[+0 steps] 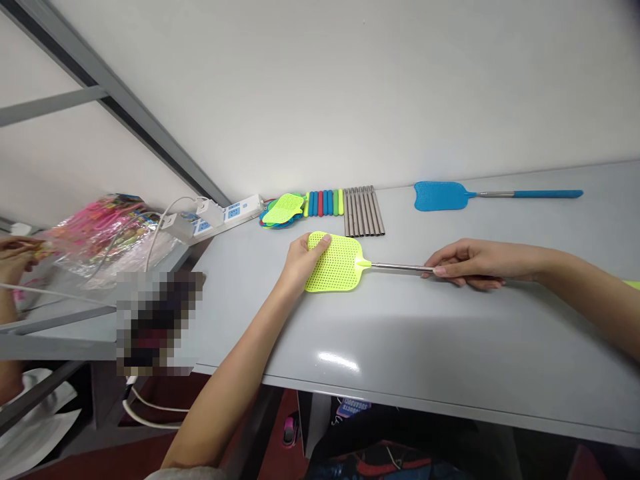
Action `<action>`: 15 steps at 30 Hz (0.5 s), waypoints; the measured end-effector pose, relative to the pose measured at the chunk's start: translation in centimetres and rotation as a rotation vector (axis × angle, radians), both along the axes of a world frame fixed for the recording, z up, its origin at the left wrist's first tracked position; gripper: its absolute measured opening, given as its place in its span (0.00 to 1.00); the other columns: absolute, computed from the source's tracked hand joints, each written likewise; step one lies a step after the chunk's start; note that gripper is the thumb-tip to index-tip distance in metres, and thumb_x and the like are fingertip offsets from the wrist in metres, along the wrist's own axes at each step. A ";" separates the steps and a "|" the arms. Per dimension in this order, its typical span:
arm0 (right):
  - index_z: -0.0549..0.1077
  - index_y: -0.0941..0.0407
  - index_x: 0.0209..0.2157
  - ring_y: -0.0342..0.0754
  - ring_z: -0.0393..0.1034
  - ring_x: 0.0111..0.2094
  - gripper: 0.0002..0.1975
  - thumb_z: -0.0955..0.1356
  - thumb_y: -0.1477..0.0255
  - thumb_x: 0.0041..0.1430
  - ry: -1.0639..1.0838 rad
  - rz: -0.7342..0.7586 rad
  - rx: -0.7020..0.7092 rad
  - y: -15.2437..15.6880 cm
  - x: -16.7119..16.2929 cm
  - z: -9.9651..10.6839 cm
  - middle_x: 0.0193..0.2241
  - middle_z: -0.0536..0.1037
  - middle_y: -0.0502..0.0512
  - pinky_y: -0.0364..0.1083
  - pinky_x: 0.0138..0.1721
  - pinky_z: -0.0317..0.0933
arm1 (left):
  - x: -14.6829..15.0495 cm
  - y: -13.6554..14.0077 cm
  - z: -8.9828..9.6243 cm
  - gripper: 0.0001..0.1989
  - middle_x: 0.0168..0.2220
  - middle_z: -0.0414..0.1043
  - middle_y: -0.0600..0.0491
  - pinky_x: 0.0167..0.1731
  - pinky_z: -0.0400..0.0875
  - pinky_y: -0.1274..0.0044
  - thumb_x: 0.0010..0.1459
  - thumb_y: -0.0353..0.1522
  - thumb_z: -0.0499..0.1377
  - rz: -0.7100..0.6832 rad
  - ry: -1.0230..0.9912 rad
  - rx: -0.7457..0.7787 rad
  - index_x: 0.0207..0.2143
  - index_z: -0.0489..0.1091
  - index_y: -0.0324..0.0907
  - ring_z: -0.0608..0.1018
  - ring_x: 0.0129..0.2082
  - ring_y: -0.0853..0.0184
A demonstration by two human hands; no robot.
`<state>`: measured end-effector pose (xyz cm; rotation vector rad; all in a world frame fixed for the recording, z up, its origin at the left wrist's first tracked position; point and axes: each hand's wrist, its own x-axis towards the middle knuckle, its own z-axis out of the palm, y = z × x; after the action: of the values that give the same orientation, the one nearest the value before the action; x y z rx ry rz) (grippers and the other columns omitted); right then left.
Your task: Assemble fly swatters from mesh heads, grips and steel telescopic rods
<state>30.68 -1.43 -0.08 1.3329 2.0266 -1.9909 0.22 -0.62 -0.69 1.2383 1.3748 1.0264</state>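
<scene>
A yellow-green fly swatter (336, 265) with a perforated head and a thin metal rod lies across the middle of the view, above the grey table (380, 360). My left hand (303, 260) is closed on the left edge of its head, thumb on top. At the far end of the rod, my right hand (467, 263) pinches the metal between thumb and fingers. No coloured grip shows on this rod; its tip is hidden by the fingers. Behind my hands lie a row of metal tubes (364, 211), several coloured handle grips (324, 203) and a pile of swatter heads (284, 209).
A blue fly swatter (441, 196) with a blue handle lies at the back right by the wall. On the left stand a white power strip (227, 217) with plugs, a pixelated dark object (160, 323) and plastic-wrapped pink items (105, 230). Another person's hand (15, 260) shows far left.
</scene>
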 end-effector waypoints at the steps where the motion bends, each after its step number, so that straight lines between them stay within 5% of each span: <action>1: 0.67 0.55 0.40 0.33 0.51 0.12 0.19 0.63 0.57 0.51 -0.002 -0.004 0.000 0.0 0.0 0.0 0.22 0.62 0.46 0.37 0.11 0.43 | 0.0 0.0 0.1 0.16 0.26 0.71 0.50 0.23 0.67 0.78 0.44 0.42 0.59 0.000 -0.005 0.002 0.29 0.65 0.38 0.74 0.25 0.66; 8: 0.68 0.57 0.28 0.37 0.53 0.15 0.15 0.64 0.58 0.51 -0.012 -0.020 0.100 0.0 0.1 0.5 0.14 0.60 0.46 0.39 0.18 0.50 | -0.5 0.1 1.0 0.17 0.25 0.72 0.50 0.24 0.67 0.77 0.42 0.42 0.60 0.026 -0.026 0.026 0.29 0.67 0.37 0.74 0.26 0.65; 15: 0.69 0.59 0.23 0.41 0.57 0.22 0.17 0.64 0.58 0.49 -0.076 -0.084 0.298 -0.2 -0.3 0.5 0.20 0.64 0.51 0.40 0.24 0.53 | -0.7 0.4 0.5 0.17 0.25 0.71 0.51 0.23 0.66 0.77 0.42 0.43 0.59 0.076 0.044 0.024 0.27 0.66 0.38 0.74 0.23 0.66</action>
<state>30.41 -1.64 0.46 1.5407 2.3385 -1.6855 -0.43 -0.22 -0.19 1.2405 1.4571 1.0763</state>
